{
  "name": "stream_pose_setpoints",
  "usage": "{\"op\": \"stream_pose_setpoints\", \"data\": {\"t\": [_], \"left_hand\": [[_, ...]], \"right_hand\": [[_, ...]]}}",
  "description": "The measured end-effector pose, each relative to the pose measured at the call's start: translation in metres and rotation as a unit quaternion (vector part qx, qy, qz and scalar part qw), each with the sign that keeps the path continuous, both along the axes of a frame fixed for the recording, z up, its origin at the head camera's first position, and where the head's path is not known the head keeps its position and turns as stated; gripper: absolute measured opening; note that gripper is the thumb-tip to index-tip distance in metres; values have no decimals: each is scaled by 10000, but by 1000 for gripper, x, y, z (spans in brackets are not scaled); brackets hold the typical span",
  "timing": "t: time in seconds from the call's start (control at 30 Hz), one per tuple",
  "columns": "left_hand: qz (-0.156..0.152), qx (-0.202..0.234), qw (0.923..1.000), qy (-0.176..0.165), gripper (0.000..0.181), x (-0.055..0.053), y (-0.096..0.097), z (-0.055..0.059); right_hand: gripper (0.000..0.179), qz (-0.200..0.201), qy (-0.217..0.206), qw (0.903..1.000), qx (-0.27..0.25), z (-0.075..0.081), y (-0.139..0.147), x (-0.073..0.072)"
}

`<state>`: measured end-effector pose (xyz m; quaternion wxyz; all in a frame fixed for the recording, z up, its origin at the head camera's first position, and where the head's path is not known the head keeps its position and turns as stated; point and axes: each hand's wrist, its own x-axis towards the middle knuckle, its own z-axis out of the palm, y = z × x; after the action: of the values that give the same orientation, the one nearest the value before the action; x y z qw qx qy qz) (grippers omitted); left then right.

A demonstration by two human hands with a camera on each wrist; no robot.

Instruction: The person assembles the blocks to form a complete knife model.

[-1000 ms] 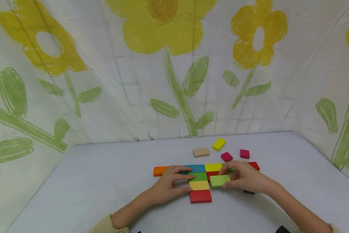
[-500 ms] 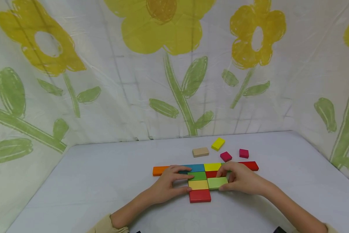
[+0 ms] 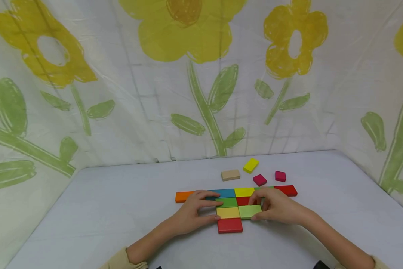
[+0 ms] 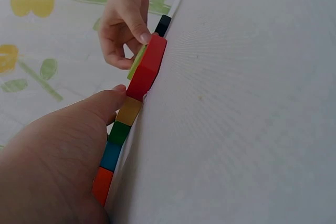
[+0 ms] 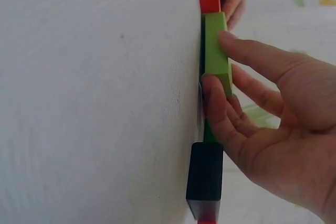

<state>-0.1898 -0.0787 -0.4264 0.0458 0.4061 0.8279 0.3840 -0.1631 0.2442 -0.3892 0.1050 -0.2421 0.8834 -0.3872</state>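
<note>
My right hand (image 3: 279, 205) pinches a light green block (image 3: 250, 212) between thumb and fingers. The block lies against the right side of a pale yellow block (image 3: 227, 213), in front of a partly covered red block (image 3: 243, 201). On the left, my left hand (image 3: 195, 210) rests with spread fingers along the laid blocks. Its fingertips touch a blue block (image 3: 225, 193), a green block (image 3: 226, 202) and the pale yellow one. A front red block (image 3: 230, 225) adjoins the pale yellow one. A dark block (image 5: 205, 174) shows near my right hand in the right wrist view.
The back row runs from an orange block (image 3: 183, 197) past a bright yellow block (image 3: 244, 192) to a red end block (image 3: 286, 190). Behind it lie a wood-coloured block (image 3: 230, 175), a loose yellow block (image 3: 251, 165) and two crimson pieces (image 3: 260, 180). A flowered cloth (image 3: 131, 123) hangs behind.
My right hand has brought the light green block left and down beside the pale yellow block, then stayed there. My left hand has kept its place on the blocks.
</note>
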Motion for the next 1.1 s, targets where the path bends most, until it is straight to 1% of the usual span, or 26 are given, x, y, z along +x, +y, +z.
{"op": "stream_pose_setpoints", "data": {"t": [0.17, 0.33, 0.4, 0.5, 0.63, 0.87, 1.1], "left_hand": [[15, 4, 10000, -36, 40, 1, 0, 1], [12, -8, 10000, -62, 40, 1, 0, 1], [4, -9, 10000, -53, 40, 0, 0, 1], [-11, 3, 10000, -30, 40, 0, 0, 1], [-22, 18, 10000, 4, 40, 0, 0, 0], [-21, -11, 10000, 29, 40, -1, 0, -1], [-32, -3, 10000, 7, 40, -1, 0, -2]], "right_hand": [[35, -19, -116, 9999, -38, -1, 0, 0], [35, 83, 70, 9999, -23, -4, 1, -1], [34, 58, 59, 10000, -32, -4, 0, -1], [34, -42, -68, 10000, -52, -2, -2, 0], [35, -89, -118, 9999, -56, 1, -4, 3], [34, -48, -177, 9998, -73, 0, -2, 0], [33, 8, -261, 9995, -155, 4, 3, 0]]}}
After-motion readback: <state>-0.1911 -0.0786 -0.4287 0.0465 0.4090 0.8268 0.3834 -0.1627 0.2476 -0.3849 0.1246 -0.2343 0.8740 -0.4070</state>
